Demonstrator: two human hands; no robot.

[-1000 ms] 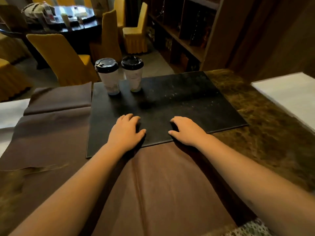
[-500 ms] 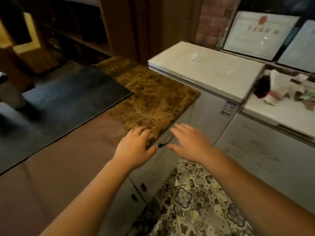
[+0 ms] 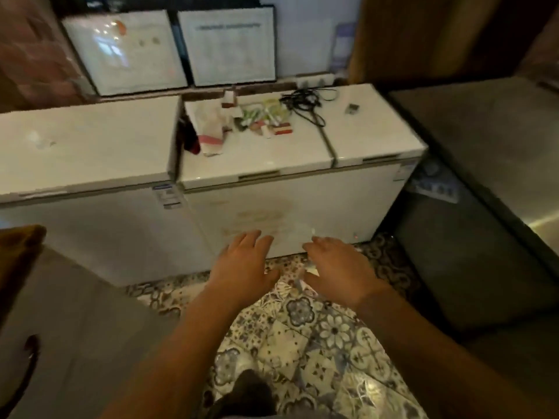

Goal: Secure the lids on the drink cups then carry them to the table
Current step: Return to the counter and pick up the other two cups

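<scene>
Drink cups are not seen in this view. Both bare hands, left hand (image 3: 245, 264) and right hand (image 3: 338, 267), are held palm-down, fingers spread, empty, before the white chest freezer (image 3: 287, 213) above the patterned floor tiles (image 3: 302, 337).

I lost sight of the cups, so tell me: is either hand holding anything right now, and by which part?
Nothing is held. The left hand and right hand hover open and empty above the patterned floor; no cups show.
</scene>
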